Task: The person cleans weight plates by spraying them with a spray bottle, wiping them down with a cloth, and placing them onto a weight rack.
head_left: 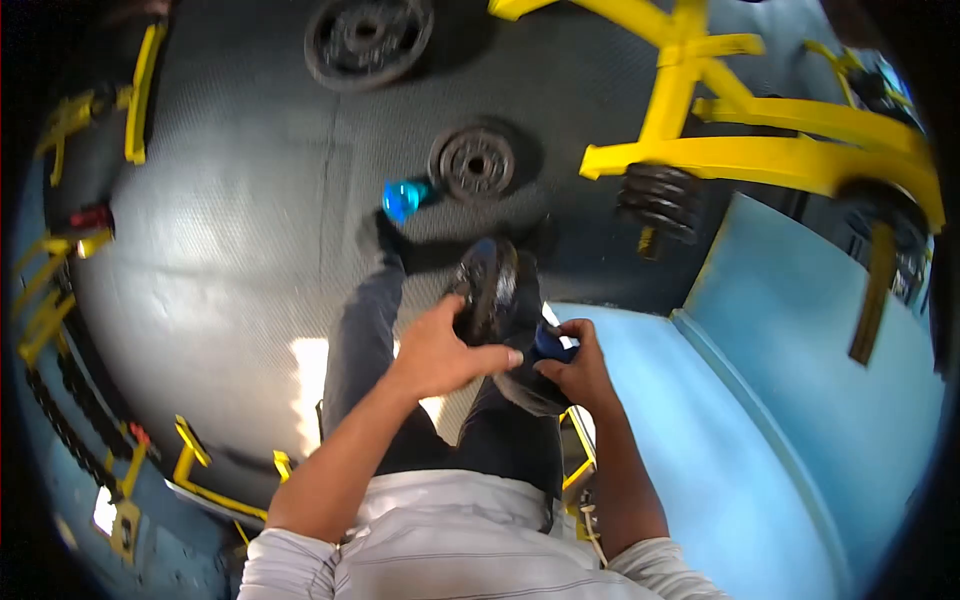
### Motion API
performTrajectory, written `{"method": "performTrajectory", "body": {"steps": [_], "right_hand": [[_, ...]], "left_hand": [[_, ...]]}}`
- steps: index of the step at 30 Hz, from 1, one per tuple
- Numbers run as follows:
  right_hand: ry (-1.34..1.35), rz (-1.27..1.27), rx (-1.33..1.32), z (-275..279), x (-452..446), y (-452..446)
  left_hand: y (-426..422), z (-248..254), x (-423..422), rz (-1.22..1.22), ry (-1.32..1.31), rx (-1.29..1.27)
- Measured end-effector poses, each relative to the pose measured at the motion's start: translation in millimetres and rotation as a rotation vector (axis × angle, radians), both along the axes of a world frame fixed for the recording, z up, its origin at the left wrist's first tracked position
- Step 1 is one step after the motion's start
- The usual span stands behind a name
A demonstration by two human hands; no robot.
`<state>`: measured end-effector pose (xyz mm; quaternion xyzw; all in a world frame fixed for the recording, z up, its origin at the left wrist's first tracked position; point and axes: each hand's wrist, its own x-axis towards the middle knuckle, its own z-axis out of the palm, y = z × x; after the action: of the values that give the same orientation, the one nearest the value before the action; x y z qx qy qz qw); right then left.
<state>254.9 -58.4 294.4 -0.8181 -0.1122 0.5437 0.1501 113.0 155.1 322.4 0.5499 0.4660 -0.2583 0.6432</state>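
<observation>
Left grip (440, 352), half open, thumb outstretched, fingers touching a dark, glossy shoe (487, 285), the view too blurred to tell whether they clasp it; the shoe, long axis pointing away from the torso, ahead and right of this nearer grip; right grip (580, 370), pinched round a blue item (553, 344), at the shoe's near right.
</observation>
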Motion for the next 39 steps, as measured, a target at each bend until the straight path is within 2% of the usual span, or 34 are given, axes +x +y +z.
{"method": "performTrajectory", "body": {"steps": [1,2,3,4,6,8,9,11,14,15,16,18,20,22,24,27,30,34,39], "right_hand": [[0.097,-0.155,0.109,10,-9,2],[0.200,-0.305,0.231,19,-16,9],[0.296,-0.300,0.389,25,-21,14],[0.691,-0.464,0.543,9,-31,7],[0.636,-0.338,0.712,30,-53,22],[0.917,-0.701,0.953,63,-71,38],[0.868,-0.705,1.030,86,-70,51],[0.766,-0.891,1.029,138,-70,67],[0.671,-0.943,1.214,183,-61,67],[0.606,-0.971,1.263,195,-57,61],[0.578,-0.986,1.305,198,-53,54],[0.373,-1.011,1.312,195,-40,37],[0.274,-1.082,1.336,180,-28,20],[0.188,-1.149,1.342,169,-4,-1],[0.201,-1.344,1.314,165,19,-21],[0.305,-1.484,1.414,182,61,-52],[0.294,-1.561,1.399,170,104,-76],[0.357,-1.640,1.355,167,148,-95],[0.459,-1.599,1.286,148,183,-94]], "left_hand": [[-3,21,-1,-0.050,-0.048,0.130],[-1,42,-3,-0.063,-0.102,0.100],[4,65,-5,-0.019,-0.204,0.010],[11,88,-4,0.013,-0.305,-0.087],[32,164,10,0.081,-0.456,-0.333],[40,203,9,0.067,-0.548,-0.437],[43,221,11,0.001,-0.601,-0.396],[50,257,15,-0.120,-0.686,-0.338],[50,307,30,-0.236,-0.670,-0.225],[41,314,36,-0.216,-0.735,0.038],[33,318,44,-0.184,-0.801,0.296],[19,319,69,-0.240,-0.837,0.318],[3,313,96,-0.519,-0.778,0.724],[-20,311,132,-0.623,-0.791,0.747],[-46,310,175,-0.762,-0.819,0.767],[-87,309,241,-0.902,-0.757,0.705],[-118,299,297,-1.014,-0.784,0.714],[-144,293,339,-0.997,-0.763,0.696],[-143,275,366,-0.943,-0.755,0.744]]}}
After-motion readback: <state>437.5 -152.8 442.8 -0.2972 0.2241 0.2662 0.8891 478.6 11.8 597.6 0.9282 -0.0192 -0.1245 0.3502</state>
